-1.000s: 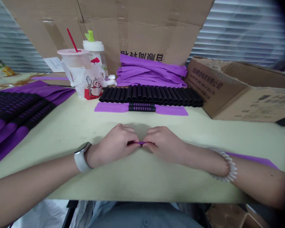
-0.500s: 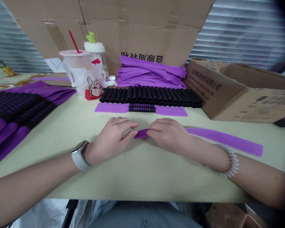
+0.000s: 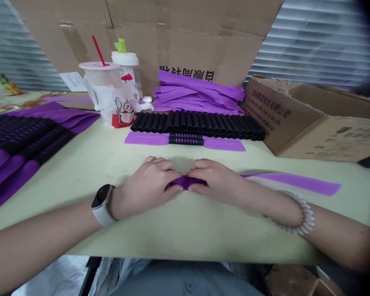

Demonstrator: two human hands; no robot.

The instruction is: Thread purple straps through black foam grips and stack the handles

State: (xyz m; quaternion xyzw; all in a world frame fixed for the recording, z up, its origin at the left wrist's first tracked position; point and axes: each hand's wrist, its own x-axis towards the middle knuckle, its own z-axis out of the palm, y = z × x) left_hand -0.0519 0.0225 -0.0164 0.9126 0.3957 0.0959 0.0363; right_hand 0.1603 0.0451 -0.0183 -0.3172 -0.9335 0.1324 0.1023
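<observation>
My left hand (image 3: 149, 183) and my right hand (image 3: 217, 181) meet at the middle of the pale table (image 3: 185, 230), both pinched on the near end of a long purple strap (image 3: 296, 181). The strap's gathered end shows between my fingertips; the rest trails flat to the right past my beaded bracelet. A watch sits on my left wrist. Behind my hands lies a finished purple strap with a black ribbed sleeve (image 3: 185, 139), and behind that a row of black ribbed sleeves (image 3: 200, 122).
A pile of purple straps (image 3: 197, 93) lies against a big cardboard sheet (image 3: 172, 33). An open cardboard box (image 3: 314, 119) stands at the right. A drink cup in a bag (image 3: 111, 96) and a bottle stand at back left. Finished straps (image 3: 21, 144) cover the left.
Half a second ago the strap lay flat with my left fingers apart; now both hands have closed on its end and bunched it. The strap's far part has shifted slightly.
</observation>
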